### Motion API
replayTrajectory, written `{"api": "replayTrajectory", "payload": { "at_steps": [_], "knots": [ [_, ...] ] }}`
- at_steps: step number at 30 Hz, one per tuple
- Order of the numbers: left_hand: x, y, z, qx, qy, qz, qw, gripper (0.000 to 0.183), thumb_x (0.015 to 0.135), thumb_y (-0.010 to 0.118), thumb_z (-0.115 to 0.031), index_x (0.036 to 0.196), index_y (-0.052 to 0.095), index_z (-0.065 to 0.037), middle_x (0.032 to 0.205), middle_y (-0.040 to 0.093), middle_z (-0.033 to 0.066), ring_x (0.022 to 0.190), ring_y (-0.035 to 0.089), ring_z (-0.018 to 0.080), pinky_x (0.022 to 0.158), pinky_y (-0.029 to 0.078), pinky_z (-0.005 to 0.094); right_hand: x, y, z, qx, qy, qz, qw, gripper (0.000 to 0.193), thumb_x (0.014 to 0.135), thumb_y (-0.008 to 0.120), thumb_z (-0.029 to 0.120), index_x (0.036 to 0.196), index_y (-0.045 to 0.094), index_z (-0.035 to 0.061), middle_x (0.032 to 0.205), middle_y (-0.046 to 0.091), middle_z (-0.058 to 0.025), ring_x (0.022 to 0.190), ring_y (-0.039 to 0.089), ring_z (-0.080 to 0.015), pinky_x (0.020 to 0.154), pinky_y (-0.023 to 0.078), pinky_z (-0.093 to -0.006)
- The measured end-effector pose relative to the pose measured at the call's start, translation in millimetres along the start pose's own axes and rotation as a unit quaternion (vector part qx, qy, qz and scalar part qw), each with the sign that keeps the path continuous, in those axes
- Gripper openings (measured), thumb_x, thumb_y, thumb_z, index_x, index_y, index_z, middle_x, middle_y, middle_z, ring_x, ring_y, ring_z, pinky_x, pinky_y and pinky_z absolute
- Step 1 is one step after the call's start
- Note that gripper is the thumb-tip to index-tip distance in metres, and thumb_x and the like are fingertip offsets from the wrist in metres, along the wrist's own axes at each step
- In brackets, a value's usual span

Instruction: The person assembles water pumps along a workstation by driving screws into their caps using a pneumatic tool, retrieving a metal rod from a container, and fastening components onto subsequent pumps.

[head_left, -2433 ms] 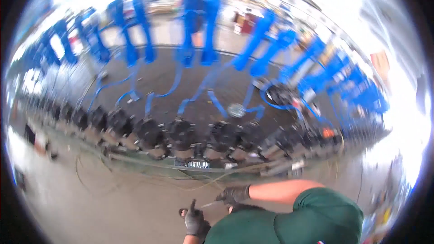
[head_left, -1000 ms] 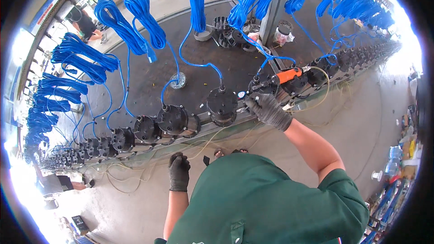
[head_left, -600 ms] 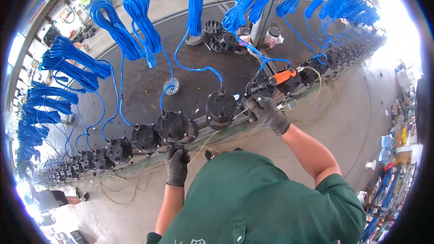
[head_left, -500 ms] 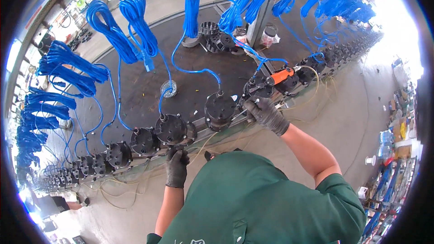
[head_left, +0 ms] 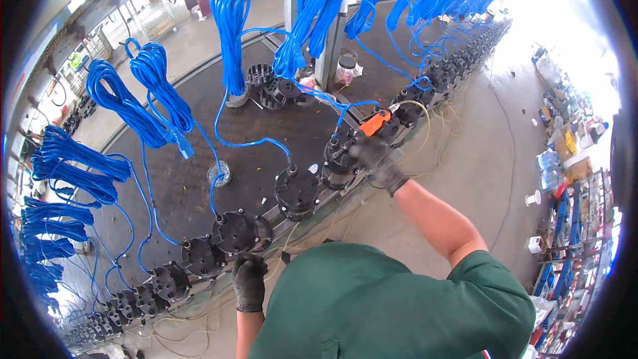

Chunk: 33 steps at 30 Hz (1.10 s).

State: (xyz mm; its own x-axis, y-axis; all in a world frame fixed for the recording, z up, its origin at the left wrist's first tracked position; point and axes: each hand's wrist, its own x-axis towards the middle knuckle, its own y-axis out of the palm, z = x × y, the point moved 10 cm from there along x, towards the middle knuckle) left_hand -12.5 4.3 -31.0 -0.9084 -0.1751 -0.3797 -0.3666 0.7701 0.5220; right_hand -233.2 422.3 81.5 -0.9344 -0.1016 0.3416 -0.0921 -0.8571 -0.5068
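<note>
My left hand [head_left: 250, 282], in a dark grey glove, is closed with its fingers curled just below a round black housing [head_left: 234, 232]. What it holds, if anything, is hidden. My right hand [head_left: 377, 161], gloved the same way and a little blurred, is over the near side of another black housing [head_left: 337, 167]. Its fingertips are close to the lower end of an orange-bodied hand tool [head_left: 376, 122]; whether they grip it cannot be made out. A blue cable [head_left: 247, 143] runs into the top of the black housing [head_left: 297, 191] between my hands.
Black housings stand in a long row along the bench [head_left: 189, 196] edge. Bundled blue cables [head_left: 229, 36] hang above. A clear cup [head_left: 219, 173], black ring parts [head_left: 260, 74] and a lidded jar [head_left: 346, 68] sit on the bench. Thin pale hoses trail below; a crowded shelf [head_left: 565, 252] stands right.
The view has shifted, so the bench sits further left and lower. My right hand has moved from beside the nearer housing up toward the orange tool. My left hand stays closed below its housing.
</note>
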Motion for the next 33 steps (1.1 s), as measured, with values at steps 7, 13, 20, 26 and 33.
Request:
{"api": "replayTrajectory", "payload": {
  "at_steps": [7, 13, 20, 26, 33],
  "knots": [
    [10, -12, 18, 0.051, -0.017, 0.074, 0.996, 0.02, 0.079, 0.055, -0.011, 0.098, 0.057, -0.006, 0.093, 0.063, 0.0106, 0.078, 0.06, 0.0228, 0.068, 0.05, 0.0348, -20, -21, -140, 0.408, 0.445, -0.196, 0.772, 0.023, 0.082, 0.08, 0.036, 0.089, 0.067, 0.0185, 0.074, 0.067, 0.0007, 0.062, 0.064, -0.0169, 0.051, 0.05, -0.0306],
    [19, -6, 51, 0.032, -0.097, 0.03, 0.994, 0.023, 0.09, 0.06, -0.015, 0.112, 0.063, -0.005, 0.089, 0.064, 0.0064, 0.074, 0.06, 0.0173, 0.064, 0.049, 0.0324, -14, 1, -151, 0.484, 0.483, -0.164, 0.711, 0.019, 0.089, 0.077, 0.022, 0.102, 0.065, 0.0162, 0.078, 0.066, -0.0001, 0.065, 0.064, -0.0173, 0.057, 0.055, -0.0312],
    [38, 14, 80, 0.199, -0.063, 0.026, 0.978, 0.019, 0.096, 0.065, -0.017, 0.109, 0.066, -0.003, 0.083, 0.063, 0.0021, 0.073, 0.061, 0.0129, 0.066, 0.051, 0.0323, -3, -4, -142, 0.577, 0.395, -0.095, 0.708, 0.018, 0.085, 0.079, 0.021, 0.089, 0.065, 0.0108, 0.071, 0.06, 0.0011, 0.059, 0.053, -0.0115, 0.05, 0.045, -0.0244],
    [61, 39, 127, 0.403, -0.001, -0.049, 0.914, 0.034, 0.085, 0.073, -0.02, 0.111, 0.065, 0.002, 0.092, 0.071, 0.0111, 0.083, 0.067, 0.0169, 0.077, 0.054, 0.0336, 21, -29, 22, 0.65, 0.145, 0.023, 0.746, 0.04, 0.083, 0.077, 0.035, 0.108, 0.063, 0.0082, 0.094, 0.064, -0.0025, 0.083, 0.059, -0.0173, 0.08, 0.052, -0.0371],
    [93, 88, 211, 0.531, 0.036, -0.147, 0.833, 0.043, 0.086, 0.072, -0.033, 0.123, 0.064, -0.013, 0.107, 0.073, 0.0149, 0.097, 0.07, 0.0349, 0.084, 0.054, 0.0439, 23, 20, 33, 0.636, 0.154, 0.161, 0.738, 0.051, 0.076, 0.078, 0.023, 0.12, 0.061, 0.0046, 0.098, 0.065, -0.0066, 0.109, 0.066, -0.0295, 0.094, 0.055, -0.0533]
  ]
}}
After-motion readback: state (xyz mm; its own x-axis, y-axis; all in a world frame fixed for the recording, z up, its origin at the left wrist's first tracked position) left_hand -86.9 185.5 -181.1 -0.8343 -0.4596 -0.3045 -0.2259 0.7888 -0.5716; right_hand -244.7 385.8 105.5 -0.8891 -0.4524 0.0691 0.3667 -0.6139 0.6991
